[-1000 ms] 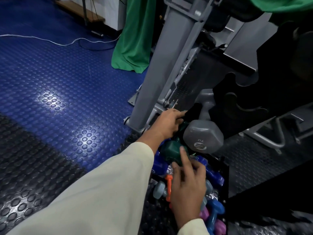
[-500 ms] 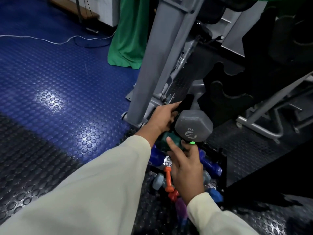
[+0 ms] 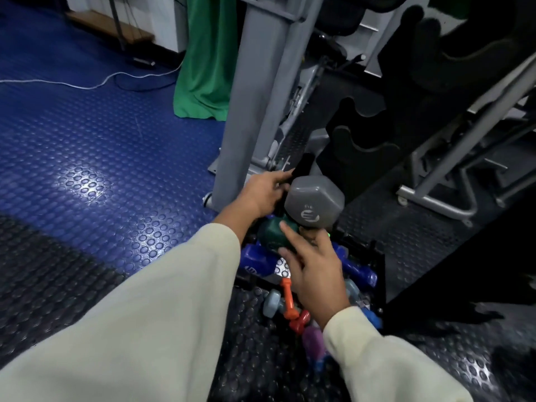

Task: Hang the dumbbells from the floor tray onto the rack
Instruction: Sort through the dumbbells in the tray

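Left hand gripping grey dumbbell, long axis pointing away toward rack cradle just beyond; right hand supporting underneath, fingers spread.

We see the left hand reaching beside the grey dumbbell, fingers curled at its far side, though the grip itself is hidden. The right hand lies on the green dumbbell just below the grey one, forefinger straight along its top and thumb against its near side. Under them the floor tray holds blue, orange, red and purple dumbbells, and the black rack stands behind with its notches bare.
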Tool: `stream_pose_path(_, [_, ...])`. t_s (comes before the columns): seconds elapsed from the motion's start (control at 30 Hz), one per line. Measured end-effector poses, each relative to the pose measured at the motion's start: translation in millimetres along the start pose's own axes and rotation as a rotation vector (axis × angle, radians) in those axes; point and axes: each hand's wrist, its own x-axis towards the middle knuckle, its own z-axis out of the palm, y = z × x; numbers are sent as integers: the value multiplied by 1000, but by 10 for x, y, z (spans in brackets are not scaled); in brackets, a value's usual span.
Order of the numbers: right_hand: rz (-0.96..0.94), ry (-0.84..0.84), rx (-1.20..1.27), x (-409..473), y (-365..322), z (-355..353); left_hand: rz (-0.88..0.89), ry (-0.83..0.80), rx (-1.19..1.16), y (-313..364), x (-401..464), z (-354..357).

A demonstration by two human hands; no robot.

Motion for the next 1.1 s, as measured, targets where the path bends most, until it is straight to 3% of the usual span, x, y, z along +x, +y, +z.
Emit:
stream_pose_path(0.13, [-13, 52, -18, -57, 10, -124, 67, 28, 248, -10, -161, -194])
stream_pose_path(0.3, [10, 35, -107, -115, -17, -7, 6, -45, 409, 11, -311, -146])
stream_pose_path(0.6, [15, 13, -77, -128, 29, 45, -67, -8, 448, 148, -347, -50])
stream_pose_path(0.87, [212, -369, 68, -309, -8, -348, -120, 99, 425, 160, -491, -34])
stream_pose_path(0.97, [288, -435, 28, -570, 92, -430, -183, 155, 463, 104, -634, -40])
stream_pose_path(1.1, [417, -467, 0, -839, 262, -560, -276, 103, 545, 164, -956, -32])
